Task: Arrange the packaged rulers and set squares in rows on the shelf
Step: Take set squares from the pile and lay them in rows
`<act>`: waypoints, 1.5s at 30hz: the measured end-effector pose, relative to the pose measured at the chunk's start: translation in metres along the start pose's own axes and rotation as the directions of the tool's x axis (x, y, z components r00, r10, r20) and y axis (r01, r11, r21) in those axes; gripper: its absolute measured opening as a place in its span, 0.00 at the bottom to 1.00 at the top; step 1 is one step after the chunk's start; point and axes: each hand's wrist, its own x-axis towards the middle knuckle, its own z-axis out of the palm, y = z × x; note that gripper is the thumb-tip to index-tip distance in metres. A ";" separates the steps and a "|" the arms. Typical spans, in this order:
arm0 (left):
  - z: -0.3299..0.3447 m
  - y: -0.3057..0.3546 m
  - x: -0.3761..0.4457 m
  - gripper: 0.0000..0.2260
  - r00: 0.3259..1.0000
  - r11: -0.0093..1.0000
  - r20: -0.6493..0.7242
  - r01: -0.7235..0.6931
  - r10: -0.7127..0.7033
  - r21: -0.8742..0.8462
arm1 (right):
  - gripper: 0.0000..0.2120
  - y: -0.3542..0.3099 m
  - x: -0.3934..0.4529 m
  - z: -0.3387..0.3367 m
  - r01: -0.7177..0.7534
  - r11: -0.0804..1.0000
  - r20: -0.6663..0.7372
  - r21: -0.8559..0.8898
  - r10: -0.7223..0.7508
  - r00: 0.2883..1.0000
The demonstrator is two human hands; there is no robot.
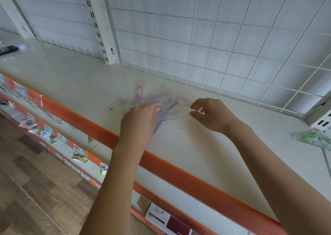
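Note:
A fanned bundle of clear packaged rulers and set squares (162,100) with pink and purple print lies low over the cream shelf (206,148). My left hand (138,121) grips the bundle from the near side, fingers curled over its left part. My right hand (210,115) is at the bundle's right tip, thumb and forefinger close around the corner of one pack; whether they touch it is unclear. One pink ruler pack (140,89) sticks out toward the back. A green-printed pack (311,138) lies at the shelf's far right.
A white wire grid panel (215,37) backs the shelf, with a slotted upright (97,25) at left. An orange rail (179,170) edges the shelf front. A black object (8,49) lies far left. Lower shelves hold packaged goods (44,132) and a box (166,222).

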 end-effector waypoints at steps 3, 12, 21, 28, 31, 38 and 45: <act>-0.003 -0.002 -0.001 0.11 0.998 0.997 -0.047 0.025 -0.028 -0.075 | 0.12 -0.006 0.003 0.002 0.036 0.999 0.012 -0.010 -0.036 0.999; -0.010 -0.013 -0.011 0.24 0.988 0.985 -0.151 -0.015 -0.010 -0.169 | 0.23 -0.034 0.015 0.017 0.173 0.983 0.121 -0.068 -0.164 0.979; -0.012 -0.011 -0.015 0.24 0.993 0.988 -0.118 -0.027 0.010 -0.150 | 0.20 -0.037 0.015 0.037 0.236 0.964 0.156 -0.122 -0.216 0.964; -0.006 0.015 -0.007 0.24 0.979 0.972 -0.146 -0.169 0.146 -0.164 | 0.17 -0.012 -0.014 0.002 0.149 0.989 0.060 -0.002 -0.149 0.987; 0.004 0.042 -0.003 0.23 0.962 0.950 -0.161 -0.248 0.219 -0.188 | 0.17 0.009 -0.041 -0.014 0.040 0.996 0.010 0.079 -0.041 0.999; 0.022 0.116 -0.011 0.11 0.956 0.874 -0.166 -0.289 0.242 -0.391 | 0.12 0.060 -0.129 -0.057 -0.187 0.948 -0.139 0.256 0.227 0.964; 0.035 0.198 -0.034 0.06 0.954 0.691 -0.113 -0.280 0.278 -0.666 | 0.12 0.109 -0.221 -0.092 -0.318 0.907 -0.384 0.276 0.407 0.829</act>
